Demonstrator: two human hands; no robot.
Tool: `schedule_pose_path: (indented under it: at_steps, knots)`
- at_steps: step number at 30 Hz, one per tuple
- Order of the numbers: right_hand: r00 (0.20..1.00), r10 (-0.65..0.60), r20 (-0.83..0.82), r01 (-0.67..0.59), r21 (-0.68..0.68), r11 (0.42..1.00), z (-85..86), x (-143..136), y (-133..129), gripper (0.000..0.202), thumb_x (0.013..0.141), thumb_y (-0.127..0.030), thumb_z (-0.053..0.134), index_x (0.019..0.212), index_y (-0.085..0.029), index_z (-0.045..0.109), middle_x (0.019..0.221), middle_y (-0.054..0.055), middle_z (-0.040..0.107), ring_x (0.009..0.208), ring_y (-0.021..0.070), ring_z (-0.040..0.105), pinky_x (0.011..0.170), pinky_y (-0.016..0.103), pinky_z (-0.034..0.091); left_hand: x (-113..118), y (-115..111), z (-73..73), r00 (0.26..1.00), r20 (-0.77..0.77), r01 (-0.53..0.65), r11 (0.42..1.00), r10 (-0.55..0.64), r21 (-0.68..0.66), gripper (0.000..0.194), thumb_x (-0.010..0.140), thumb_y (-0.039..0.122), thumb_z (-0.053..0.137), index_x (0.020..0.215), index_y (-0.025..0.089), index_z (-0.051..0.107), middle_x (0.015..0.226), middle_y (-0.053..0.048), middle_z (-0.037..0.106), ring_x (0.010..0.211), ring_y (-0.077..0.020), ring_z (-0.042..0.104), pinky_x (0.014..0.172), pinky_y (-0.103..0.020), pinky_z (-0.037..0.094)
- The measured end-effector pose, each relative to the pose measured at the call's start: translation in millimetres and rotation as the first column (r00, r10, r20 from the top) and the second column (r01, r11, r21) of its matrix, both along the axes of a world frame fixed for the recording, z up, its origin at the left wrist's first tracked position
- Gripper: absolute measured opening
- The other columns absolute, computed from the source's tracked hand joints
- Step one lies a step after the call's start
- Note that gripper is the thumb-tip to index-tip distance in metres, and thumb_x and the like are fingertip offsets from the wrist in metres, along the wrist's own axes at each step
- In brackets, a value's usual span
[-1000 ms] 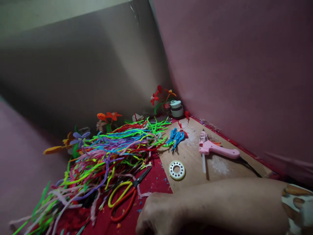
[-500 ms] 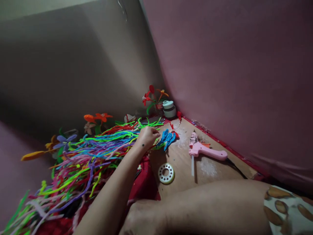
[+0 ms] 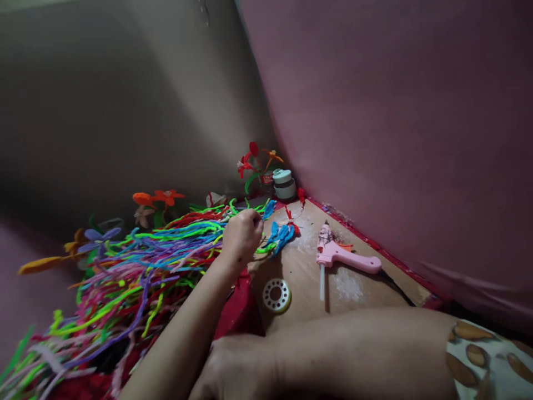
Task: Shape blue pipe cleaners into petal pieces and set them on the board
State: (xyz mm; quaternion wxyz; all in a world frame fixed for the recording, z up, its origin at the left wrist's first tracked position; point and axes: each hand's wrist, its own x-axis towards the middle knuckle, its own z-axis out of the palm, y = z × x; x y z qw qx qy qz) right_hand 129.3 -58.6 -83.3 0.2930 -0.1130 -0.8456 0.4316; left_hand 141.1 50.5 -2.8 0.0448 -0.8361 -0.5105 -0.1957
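Note:
My left hand [image 3: 242, 236] is closed in a pinch, with a small blue looped pipe-cleaner piece [image 3: 269, 209] showing at its fingertips. Just right of it, more blue pipe-cleaner pieces [image 3: 282, 236] lie on a wooden board [image 3: 300, 294], with green and red bits beside them. Beneath my left forearm spreads a large heap of multicoloured pipe cleaners [image 3: 166, 244]. My right hand [image 3: 233, 364] is low at the bottom edge, close to my left forearm; its fingers are hidden.
A pink glue gun [image 3: 350, 258] with a clear glue stick rests on the board, its cord trailing right. Nearer me lies a roll of tape [image 3: 277, 295]. Pipe-cleaner flowers [image 3: 252, 161] and a lidded pot [image 3: 283, 183] stand in the corner, against the pink wall [image 3: 395, 122].
My left hand has picked up a blue pipe-cleaner piece and shifted slightly away from the others on the board. The view has turned a little to the right.

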Motion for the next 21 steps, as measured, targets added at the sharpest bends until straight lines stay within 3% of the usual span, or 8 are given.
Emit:
schedule_pose_path:
  at_steps: [2, 4, 7, 9, 13, 17, 21]
  knots:
    - [0.942, -0.267, -0.205, 0.251, -0.097, 0.963, 13.2, 11, -4, 0.023, 0.066, -0.027, 0.058, 0.049, -0.017, 0.047, 0.046, -0.006, 0.041, 0.049, 0.0076, 0.043, 0.047, 0.019, 0.031, -18, -15, 14.4, 0.999, 0.039, 0.008, 0.998, -0.011, 0.060, 0.019, 0.076, 0.028, 0.048, 0.080, 0.020, 0.065, 0.079, -0.005, 0.068, 0.072, -0.0170, 0.060, 0.066, -0.025, 0.041]
    - [0.811, -0.488, -0.323, 0.416, -0.268, 0.869, 28.4, 23, -1, 0.026, 0.071, -0.025, 0.053, 0.049, -0.016, 0.043, 0.047, -0.005, 0.035, 0.048, 0.0068, 0.036, 0.045, 0.020, 0.028, -40, -31, 27.4, 0.987, 0.141, 0.049, 0.985, -0.073, 0.166, 0.016, 0.075, 0.028, 0.050, 0.075, 0.019, 0.063, 0.074, -0.003, 0.066, 0.067, -0.0153, 0.059, 0.064, -0.024, 0.041]
    - [0.595, -0.685, -0.420, 0.438, -0.545, 0.715, 46.2, 37, 14, 0.017, 0.072, -0.025, 0.053, 0.059, -0.017, 0.046, 0.053, -0.006, 0.040, 0.049, 0.0064, 0.036, 0.047, 0.020, 0.030, -72, -54, 39.6, 0.965, 0.251, 0.030, 0.982, -0.077, 0.188, 0.012, 0.074, 0.027, 0.053, 0.075, 0.019, 0.062, 0.070, -0.001, 0.064, 0.063, -0.0133, 0.057, 0.060, -0.022, 0.041]
    - [0.540, -0.720, -0.436, 0.300, -0.700, 0.648, 52.0, 42, 27, 0.013, 0.069, -0.026, 0.059, 0.072, -0.018, 0.050, 0.053, -0.007, 0.043, 0.043, 0.0059, 0.036, 0.043, 0.020, 0.030, -89, -67, 41.0, 0.964, 0.256, 0.033, 0.987, -0.073, 0.157, 0.011, 0.074, 0.027, 0.054, 0.074, 0.019, 0.061, 0.069, 0.000, 0.062, 0.062, -0.0128, 0.056, 0.059, -0.022, 0.041]
    - [0.563, -0.666, -0.490, 0.153, -0.730, 0.666, 52.9, 47, 40, 0.030, 0.062, -0.026, 0.068, 0.087, -0.018, 0.055, 0.068, -0.005, 0.053, 0.046, 0.0039, 0.039, 0.042, 0.018, 0.030, -107, -84, 30.2, 0.973, 0.207, 0.092, 0.994, -0.103, 0.059, 0.011, 0.076, 0.025, 0.052, 0.071, 0.019, 0.059, 0.067, -0.001, 0.061, 0.062, -0.0125, 0.054, 0.059, -0.022, 0.039]
    - [0.628, -0.660, -0.412, 0.289, -0.664, 0.690, 50.5, 45, 36, 0.015, 0.068, -0.027, 0.064, 0.075, -0.014, 0.060, 0.056, -0.005, 0.051, 0.046, 0.0051, 0.040, 0.044, 0.019, 0.032, -112, -88, 15.0, 0.970, 0.227, 0.090, 0.996, -0.082, -0.024, 0.012, 0.077, 0.025, 0.051, 0.070, 0.019, 0.059, 0.068, -0.001, 0.062, 0.061, -0.0121, 0.052, 0.059, -0.023, 0.037]
    - [0.613, -0.718, -0.330, 0.436, -0.617, 0.656, 50.4, 42, 28, 0.012, 0.068, -0.025, 0.064, 0.072, -0.014, 0.061, 0.056, -0.004, 0.053, 0.048, 0.0061, 0.043, 0.046, 0.020, 0.033, -113, -87, 4.8, 0.921, 0.390, 0.102, 0.971, -0.010, -0.215, 0.018, 0.076, 0.031, 0.052, 0.072, 0.018, 0.064, 0.064, 0.000, 0.061, 0.057, -0.0116, 0.051, 0.056, -0.022, 0.037]
